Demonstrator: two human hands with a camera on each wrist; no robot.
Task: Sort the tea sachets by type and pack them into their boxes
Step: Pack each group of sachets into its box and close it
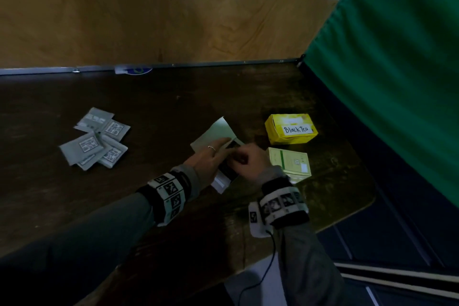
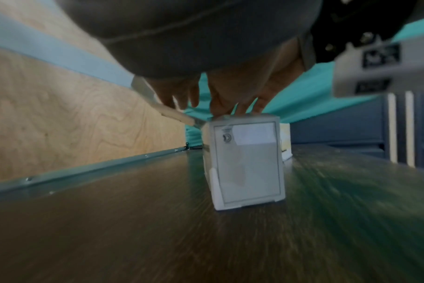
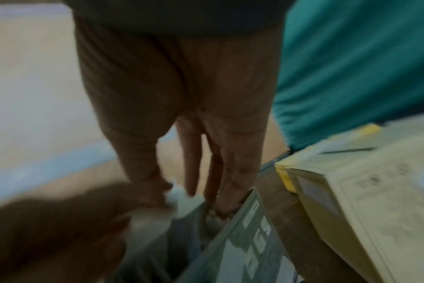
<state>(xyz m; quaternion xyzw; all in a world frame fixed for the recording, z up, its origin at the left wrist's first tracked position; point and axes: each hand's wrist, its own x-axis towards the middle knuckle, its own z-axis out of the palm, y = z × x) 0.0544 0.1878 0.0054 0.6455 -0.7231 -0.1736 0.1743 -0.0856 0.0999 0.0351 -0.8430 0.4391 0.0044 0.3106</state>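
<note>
Grey box (image 1: 224, 176) stands open on the dark tabletop (image 1: 161, 107), lid flap (image 1: 217, 135) raised. Left hand (image 1: 207, 160) lies flat-fingered against its side; right hand (image 1: 246, 160) reaches fingers into the opening, what its grip holds I cannot tell. Loose sachets (image 1: 95, 139) lie well left. Yellow box (image 1: 290, 129) and green box (image 1: 290, 163) sit right.

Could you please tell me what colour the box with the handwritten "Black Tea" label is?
The Black Tea box is bright yellow, its label white; the head view shows it best.
</note>
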